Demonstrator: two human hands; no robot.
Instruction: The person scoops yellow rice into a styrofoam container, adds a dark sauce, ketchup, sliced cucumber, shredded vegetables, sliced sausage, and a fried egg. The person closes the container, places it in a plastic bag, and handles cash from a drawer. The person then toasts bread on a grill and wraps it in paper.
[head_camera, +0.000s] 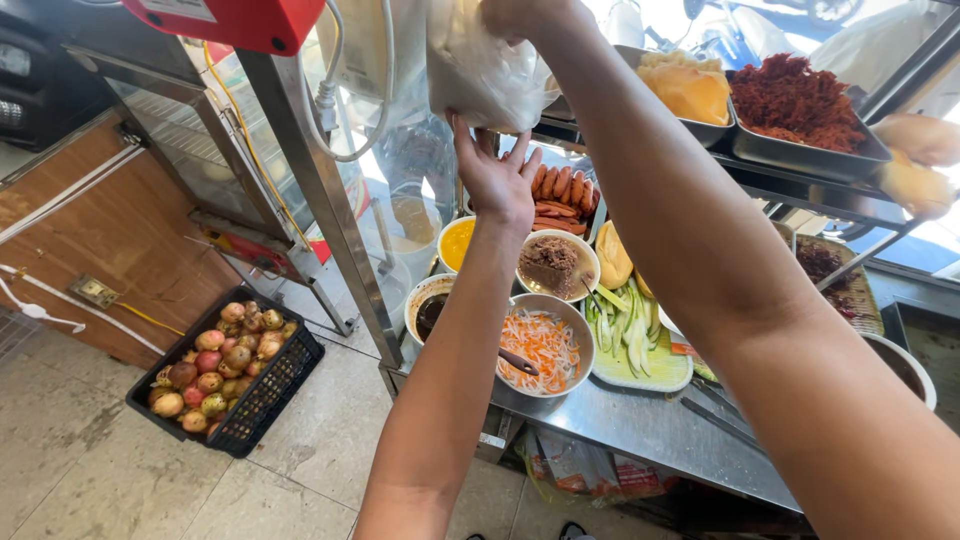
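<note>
My left hand reaches up and touches the underside of a white plastic bag that hangs above the food cart. At the top of the frame my right hand grips the upper part of the same bag, and its forearm crosses the picture diagonally. Under the hands sit a bowl of shredded carrot and radish, a bowl of brown paste, a bowl of yellow sauce and a row of sausages.
A green tray of sliced cucumber rests on the steel counter. Metal trays above hold yellow food and red shredded meat. A black crate of fruit stands on the tiled floor, left of a steel post.
</note>
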